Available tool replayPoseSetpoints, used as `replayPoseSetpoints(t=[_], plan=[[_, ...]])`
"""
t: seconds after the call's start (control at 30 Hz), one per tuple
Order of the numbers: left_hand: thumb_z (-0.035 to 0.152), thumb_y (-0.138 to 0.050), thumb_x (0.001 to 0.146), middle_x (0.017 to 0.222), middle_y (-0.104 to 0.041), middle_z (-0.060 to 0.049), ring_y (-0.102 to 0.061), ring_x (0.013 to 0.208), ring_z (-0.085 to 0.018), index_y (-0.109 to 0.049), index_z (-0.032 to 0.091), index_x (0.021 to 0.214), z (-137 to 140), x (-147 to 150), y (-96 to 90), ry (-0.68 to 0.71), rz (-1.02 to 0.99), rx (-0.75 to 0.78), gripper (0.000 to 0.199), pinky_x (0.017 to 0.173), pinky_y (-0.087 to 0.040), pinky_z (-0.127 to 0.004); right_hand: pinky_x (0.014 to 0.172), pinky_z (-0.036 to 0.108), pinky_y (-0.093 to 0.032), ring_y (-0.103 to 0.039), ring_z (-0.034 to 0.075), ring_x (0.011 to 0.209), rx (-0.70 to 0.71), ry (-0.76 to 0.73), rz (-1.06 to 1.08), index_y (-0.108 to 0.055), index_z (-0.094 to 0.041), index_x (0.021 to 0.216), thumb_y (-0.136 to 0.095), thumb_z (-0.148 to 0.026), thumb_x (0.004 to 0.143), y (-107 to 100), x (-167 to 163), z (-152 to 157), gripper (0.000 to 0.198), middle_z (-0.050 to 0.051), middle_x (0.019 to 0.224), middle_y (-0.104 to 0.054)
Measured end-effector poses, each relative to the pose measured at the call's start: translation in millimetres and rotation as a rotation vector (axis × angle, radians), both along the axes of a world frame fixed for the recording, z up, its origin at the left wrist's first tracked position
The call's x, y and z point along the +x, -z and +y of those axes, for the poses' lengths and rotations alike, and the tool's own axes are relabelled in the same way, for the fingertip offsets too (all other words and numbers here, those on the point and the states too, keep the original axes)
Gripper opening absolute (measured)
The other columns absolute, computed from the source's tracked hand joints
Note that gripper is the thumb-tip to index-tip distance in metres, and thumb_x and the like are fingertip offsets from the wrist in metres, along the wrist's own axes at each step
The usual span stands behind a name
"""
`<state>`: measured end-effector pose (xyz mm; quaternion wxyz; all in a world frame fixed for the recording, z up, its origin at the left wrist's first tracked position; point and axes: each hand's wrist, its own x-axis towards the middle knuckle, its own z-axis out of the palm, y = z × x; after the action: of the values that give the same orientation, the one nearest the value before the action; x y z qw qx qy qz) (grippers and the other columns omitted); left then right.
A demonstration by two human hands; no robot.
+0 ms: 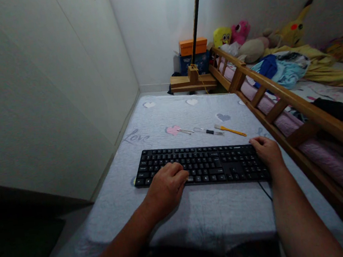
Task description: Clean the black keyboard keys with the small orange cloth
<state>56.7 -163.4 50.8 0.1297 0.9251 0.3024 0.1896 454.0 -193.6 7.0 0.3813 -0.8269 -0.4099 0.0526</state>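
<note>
A black keyboard (205, 164) lies flat across the patterned bed cover. Over its lower left keys rests my left hand (169, 183), fingers curled and pressed together; whatever they may hold is hidden. My right hand (266, 150) is closed round the keyboard's right end, thumb and fingers at its far corner. Beyond the keyboard lie several thin cotton swabs (186, 131), a wire-looped tool with a black grip (210, 132) and a small brush with an orange handle (232, 130). Neither hand touches these.
The light blue cover (214, 219) has heart prints. A wooden bed rail (275, 97) runs along the right, with clothes and plush toys (241, 32) behind it. A white cabinet (58, 75) stands left. A wooden stand (193, 82) and an orange box (192, 46) are at the back.
</note>
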Motion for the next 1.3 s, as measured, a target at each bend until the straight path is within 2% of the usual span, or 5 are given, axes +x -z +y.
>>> replayPoseSetpoints(t=[0.13,0.3,0.57,0.77,1.3], plan=[[0.015,-0.051,0.094,0.092,-0.062,-0.006,-0.053,0.086,-0.019,-0.066,0.018,0.087,-1,6,1.8,0.001,0.115,-0.004,0.017,0.077,-0.045,-0.034,0.071,0.035,-0.045,-0.06,0.025,0.07,0.011,-0.001,-0.002,-0.071,-0.019,0.07,-0.056,-0.052,0.066,-1,-1,0,0.037,0.009,0.074,-0.072],[0.012,-0.051,0.093,0.093,-0.061,-0.006,-0.053,0.087,-0.02,-0.066,0.018,0.086,0,-2,3.7,-0.03,0.143,-0.011,0.018,0.078,-0.044,-0.034,0.072,0.035,-0.046,-0.061,0.025,0.072,0.019,-0.002,0.002,-0.071,-0.019,0.07,-0.056,-0.052,0.067,1,-1,0,0.036,0.009,0.074,-0.072],[0.013,-0.049,0.094,0.087,-0.06,-0.006,-0.052,0.083,-0.02,-0.067,0.018,0.085,6,-37,8.9,-0.081,0.077,0.016,0.021,0.075,-0.044,-0.033,0.072,0.036,-0.046,-0.061,0.025,0.071,0.032,0.005,0.008,-0.07,-0.019,0.069,-0.056,-0.055,0.066,2,1,0,0.038,0.008,0.073,-0.072],[0.017,-0.046,0.096,0.09,-0.061,-0.006,-0.055,0.083,-0.018,-0.067,0.018,0.092,9,-64,14.0,-0.099,0.002,0.02,0.021,0.074,-0.046,-0.031,0.071,0.035,-0.044,-0.061,0.025,0.072,0.024,0.01,0.023,-0.07,-0.019,0.07,-0.056,-0.055,0.065,0,0,-1,0.039,0.008,0.072,-0.071],[0.027,-0.05,0.093,0.093,-0.067,-0.007,-0.063,0.087,-0.02,-0.07,0.019,0.092,23,-110,14.5,-0.217,-0.07,0.076,0.022,0.078,-0.052,-0.031,0.072,0.035,-0.045,-0.062,0.025,0.074,0.017,0.021,0.063,-0.069,-0.018,0.07,-0.055,-0.055,0.065,-3,-3,-3,0.039,0.007,0.072,-0.069]])
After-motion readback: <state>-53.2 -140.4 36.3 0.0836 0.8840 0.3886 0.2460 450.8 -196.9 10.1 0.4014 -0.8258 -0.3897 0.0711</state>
